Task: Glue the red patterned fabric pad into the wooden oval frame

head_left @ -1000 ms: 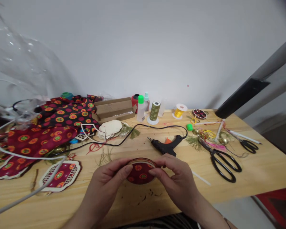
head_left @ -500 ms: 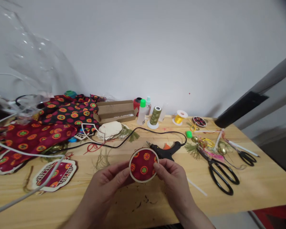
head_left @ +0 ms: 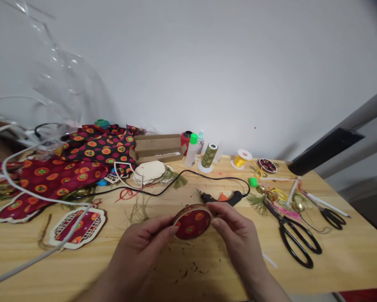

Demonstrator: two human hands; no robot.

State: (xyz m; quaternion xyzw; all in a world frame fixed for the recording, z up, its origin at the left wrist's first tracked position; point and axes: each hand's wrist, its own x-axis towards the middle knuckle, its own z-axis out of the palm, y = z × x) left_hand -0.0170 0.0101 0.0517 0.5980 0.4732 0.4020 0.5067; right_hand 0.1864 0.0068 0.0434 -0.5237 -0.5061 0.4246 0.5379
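Between my two hands is a small round wood-rimmed disc [head_left: 191,224] covered in dark red patterned fabric. It tilts so that its layered edge shows at the top, with a tiny metal loop there. My left hand [head_left: 144,241] pinches its left rim between thumb and fingers. On the right rim, my right hand [head_left: 234,228] grips with thumb and bent fingers. A black glue gun [head_left: 235,197] with an orange trigger lies just behind the disc. Dark scraps [head_left: 188,268] are scattered on the table below it.
At left lie patterned fabric [head_left: 62,170], a scalloped wooden ornament [head_left: 78,228] and a white cable [head_left: 40,258]. Along the wall stand a cardboard box [head_left: 158,147], a green-capped bottle [head_left: 192,151], an olive thread spool [head_left: 209,157] and a yellow spool [head_left: 241,159]. Large black scissors [head_left: 297,241] lie right.
The disc has tipped from facing me to a slant, showing its edge and loop. Both hands keep hold of it. The whole view has shifted slightly.
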